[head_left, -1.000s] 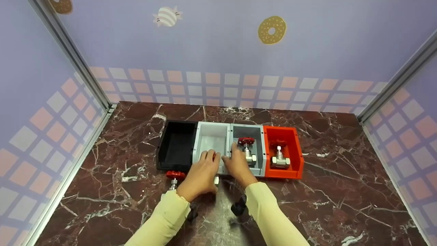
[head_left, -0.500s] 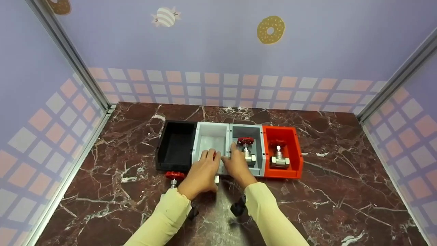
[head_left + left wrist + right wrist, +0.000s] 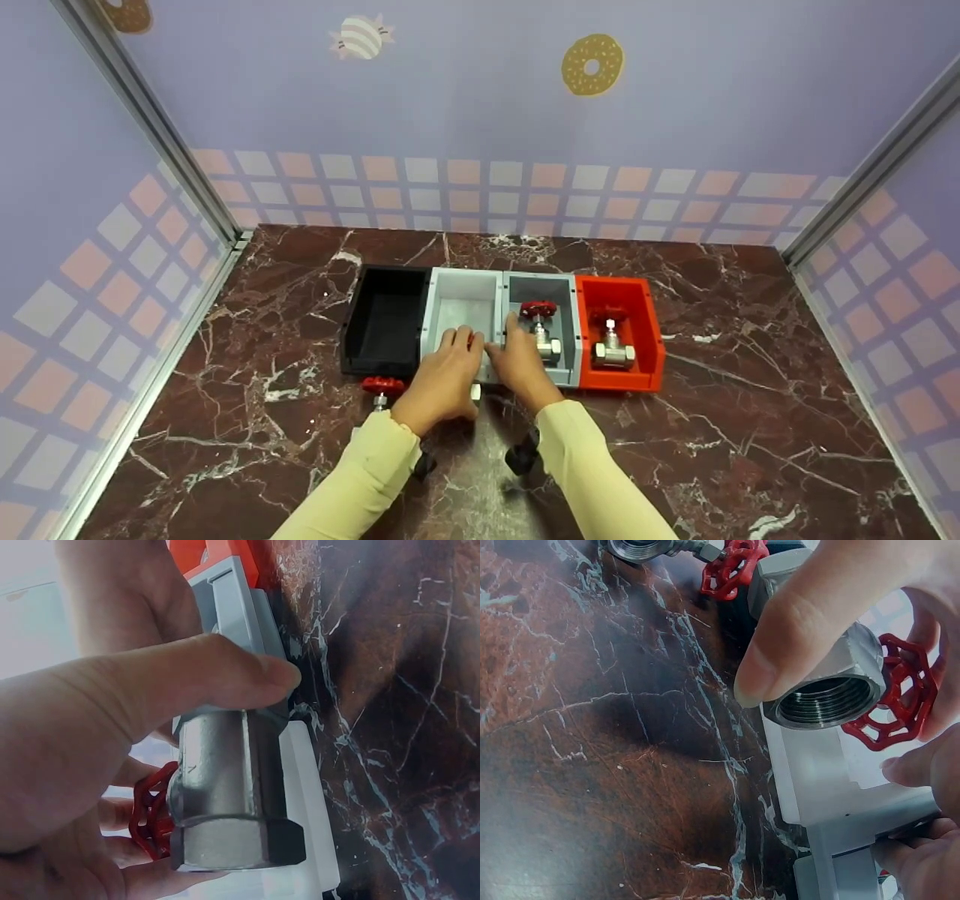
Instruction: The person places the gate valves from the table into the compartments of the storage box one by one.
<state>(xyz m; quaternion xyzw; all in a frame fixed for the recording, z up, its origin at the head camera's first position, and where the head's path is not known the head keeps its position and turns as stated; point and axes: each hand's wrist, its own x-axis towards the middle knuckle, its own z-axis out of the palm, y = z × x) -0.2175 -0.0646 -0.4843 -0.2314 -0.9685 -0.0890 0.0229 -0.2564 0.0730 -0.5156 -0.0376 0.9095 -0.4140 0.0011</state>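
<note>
While the left hand [image 3: 441, 382] grips a red-wheeled valve [image 3: 229, 772] at the white bin's [image 3: 461, 309] front edge, the right hand [image 3: 523, 364] pinches the wall [image 3: 501, 304] shared with the gray bin [image 3: 541, 286], where a second valve [image 3: 547, 349] sits.

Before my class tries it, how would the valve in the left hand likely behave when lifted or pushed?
The valve looks metallic and bulky, so probably stiff and heavy for its size. Its flat-sided end should resist rolling, but the jutting red handwheel might make it tip.
</note>
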